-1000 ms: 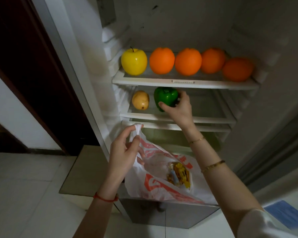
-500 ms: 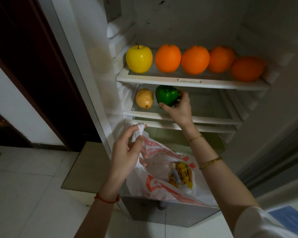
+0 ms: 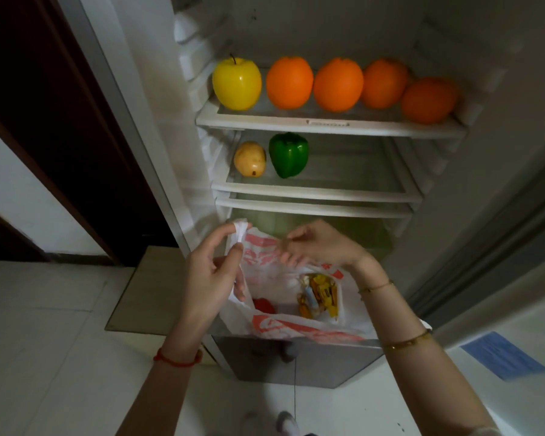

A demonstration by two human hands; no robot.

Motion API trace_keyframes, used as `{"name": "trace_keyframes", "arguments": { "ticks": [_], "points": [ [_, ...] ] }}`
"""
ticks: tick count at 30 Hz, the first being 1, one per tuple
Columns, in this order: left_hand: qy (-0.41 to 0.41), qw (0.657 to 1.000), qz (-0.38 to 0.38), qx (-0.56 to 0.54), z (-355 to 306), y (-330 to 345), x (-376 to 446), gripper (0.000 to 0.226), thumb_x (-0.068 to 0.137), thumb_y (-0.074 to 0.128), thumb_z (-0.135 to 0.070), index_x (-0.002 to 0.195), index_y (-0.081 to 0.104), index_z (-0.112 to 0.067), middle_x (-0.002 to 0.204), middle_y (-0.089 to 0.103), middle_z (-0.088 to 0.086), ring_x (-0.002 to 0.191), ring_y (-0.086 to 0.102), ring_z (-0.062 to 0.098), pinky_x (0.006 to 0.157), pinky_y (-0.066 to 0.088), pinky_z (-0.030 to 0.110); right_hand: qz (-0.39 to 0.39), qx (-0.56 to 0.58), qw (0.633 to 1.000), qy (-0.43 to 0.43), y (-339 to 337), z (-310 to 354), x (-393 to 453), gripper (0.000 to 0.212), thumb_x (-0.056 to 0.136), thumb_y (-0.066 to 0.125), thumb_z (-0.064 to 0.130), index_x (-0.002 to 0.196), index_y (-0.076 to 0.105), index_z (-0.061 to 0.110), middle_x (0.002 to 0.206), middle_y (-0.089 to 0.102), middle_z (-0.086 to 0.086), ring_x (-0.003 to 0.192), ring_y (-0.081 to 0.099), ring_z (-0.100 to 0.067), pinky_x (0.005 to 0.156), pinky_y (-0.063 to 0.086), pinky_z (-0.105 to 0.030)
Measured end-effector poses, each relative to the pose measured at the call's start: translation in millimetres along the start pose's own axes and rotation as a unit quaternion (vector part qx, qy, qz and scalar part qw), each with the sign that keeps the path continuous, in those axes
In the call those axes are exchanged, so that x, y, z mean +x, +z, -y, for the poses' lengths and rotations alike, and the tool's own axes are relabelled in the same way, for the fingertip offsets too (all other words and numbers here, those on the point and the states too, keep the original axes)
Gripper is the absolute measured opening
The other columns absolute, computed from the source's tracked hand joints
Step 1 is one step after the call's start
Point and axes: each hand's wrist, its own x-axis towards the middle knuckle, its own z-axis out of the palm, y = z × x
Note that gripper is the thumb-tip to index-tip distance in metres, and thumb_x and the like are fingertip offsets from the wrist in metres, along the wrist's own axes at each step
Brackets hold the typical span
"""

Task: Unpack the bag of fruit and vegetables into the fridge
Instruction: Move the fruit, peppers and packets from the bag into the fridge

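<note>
A white plastic bag (image 3: 283,322) with red print hangs open in front of the fridge. My left hand (image 3: 211,275) pinches its handle at the top left. My right hand (image 3: 318,247) hovers over the bag's mouth with relaxed fingers, holding nothing. Inside the bag lie a red item (image 3: 264,306) and a yellow wrapped packet (image 3: 320,297). On the second shelf (image 3: 328,193) a green bell pepper (image 3: 288,154) stands next to a yellowish pear (image 3: 250,158). The top shelf (image 3: 328,124) carries a yellow apple (image 3: 236,83) and several oranges (image 3: 338,84).
The fridge's left wall (image 3: 183,127) and a dark wooden door (image 3: 44,105) stand to the left. A closed lower compartment (image 3: 296,360) juts out below the bag. The right part of the second shelf is bare. A blue sheet (image 3: 504,355) lies at right.
My right hand let go of the green pepper, which now stands on the second shelf, and dropped down to the bag's mouth. My left hand keeps its pinch on the handle.
</note>
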Motion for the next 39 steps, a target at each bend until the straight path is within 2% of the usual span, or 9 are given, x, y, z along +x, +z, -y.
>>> {"name": "trace_keyframes", "arguments": {
  "ticks": [4, 7, 11, 14, 18, 22, 28, 34, 39],
  "points": [
    [0.0, 1.0, 0.009, 0.008, 2, -2, -11, 0.032, 0.097, 0.052, -0.001, 0.128, 0.056, -0.009, 0.039, 0.052, 0.01, 0.03, 0.048, 0.017, 0.04, 0.045, 0.023, 0.064, -0.11, 0.988, 0.087, 36, -35, 10, 0.024, 0.093, 0.061, 0.016, 0.115, 0.066, 0.009, 0.106, 0.068, -0.005, 0.087, 0.068, -0.011, 0.071, 0.055, -0.014],
    [0.001, 1.0, 0.016, 0.009, 2, -5, -20, 0.031, 0.097, 0.052, 0.0, 0.126, 0.057, -0.007, 0.04, 0.051, 0.01, 0.03, 0.047, 0.019, 0.039, 0.047, 0.027, 0.07, -0.239, 0.956, 0.157, 63, -67, 24, 0.039, 0.093, 0.058, 0.036, 0.126, 0.06, 0.014, 0.126, 0.06, -0.005, 0.116, 0.058, -0.022, 0.095, 0.043, -0.026],
    [0.001, 1.0, 0.013, 0.003, 5, -8, -28, 0.029, 0.096, 0.051, 0.002, 0.124, 0.057, -0.004, 0.041, 0.052, 0.012, 0.031, 0.049, 0.022, 0.039, 0.048, 0.029, 0.041, -0.174, 0.967, 0.182, 101, -110, 36, 0.061, 0.094, 0.057, 0.042, 0.145, 0.034, 0.018, 0.147, 0.037, -0.005, 0.138, 0.034, -0.027, 0.112, 0.03, -0.036],
    [-0.015, 1.0, 0.008, -0.001, 8, -11, -33, 0.029, 0.097, 0.051, 0.002, 0.124, 0.058, -0.005, 0.044, 0.052, 0.02, 0.034, 0.051, 0.026, 0.037, 0.047, 0.028, 0.028, -0.229, 0.957, 0.177, 122, -135, 49, 0.076, 0.086, 0.066, 0.047, 0.143, 0.032, 0.009, 0.143, 0.04, -0.012, 0.133, 0.042, -0.03, 0.108, 0.037, -0.037],
    [-0.014, 1.0, 0.026, 0.005, 8, -16, -39, 0.028, 0.097, 0.05, 0.002, 0.123, 0.058, -0.006, 0.05, 0.055, 0.022, 0.038, 0.054, 0.03, 0.036, 0.048, 0.026, 0.013, -0.255, 0.949, 0.184, 138, -144, 63, 0.104, 0.073, 0.065, 0.067, 0.147, 0.022, 0.007, 0.149, 0.028, -0.021, 0.132, 0.039, -0.038, 0.106, 0.041, -0.044],
    [-0.019, 0.999, 0.029, -0.002, 11, -17, -36, 0.029, 0.097, 0.05, 0.002, 0.124, 0.057, -0.006, 0.051, 0.055, 0.023, 0.037, 0.055, 0.017, 0.037, 0.047, 0.025, 0.029, -0.279, 0.948, 0.153, 143, -148, 72, 0.09, 0.076, 0.067, 0.057, 0.141, 0.029, 0.008, 0.143, 0.034, -0.018, 0.127, 0.043, -0.035, 0.104, 0.043, -0.042],
    [-0.01, 0.999, 0.036, -0.017, 10, -11, -29, 0.03, 0.097, 0.051, 0.001, 0.123, 0.059, -0.012, 0.051, 0.059, 0.012, 0.04, 0.055, 0.027, 0.036, 0.05, 0.032, 0.007, -0.242, 0.962, 0.123, 147, -157, 70, 0.049, 0.087, 0.061, 0.047, 0.121, 0.049, 0.013, 0.118, 0.058, -0.006, 0.11, 0.058, -0.023, 0.097, 0.049, -0.032],
    [-0.004, 0.999, 0.047, -0.019, 5, -4, -18, 0.033, 0.097, 0.052, 0.0, 0.127, 0.058, -0.01, 0.05, 0.055, 0.02, 0.036, 0.053, 0.022, 0.037, 0.049, 0.032, -0.024, -0.184, 0.972, 0.141, 135, -173, 71, 0.077, 0.058, 0.06, 0.075, 0.114, 0.052, 0.022, 0.103, 0.061, 0.005, 0.096, 0.061, -0.015, 0.083, 0.051, -0.025],
    [0.008, 0.998, 0.062, -0.021, 2, 3, -7, 0.032, 0.097, 0.053, -0.003, 0.125, 0.058, -0.017, 0.053, 0.058, 0.021, 0.035, 0.053, 0.021, 0.038, 0.048, 0.029, -0.111, -0.119, 0.982, 0.096, 91, -125, 51, 0.08, 0.051, 0.078, 0.065, 0.116, 0.052, 0.027, 0.11, 0.057, 0.009, 0.102, 0.058, -0.012, 0.09, 0.05, -0.026]
  ]
}}
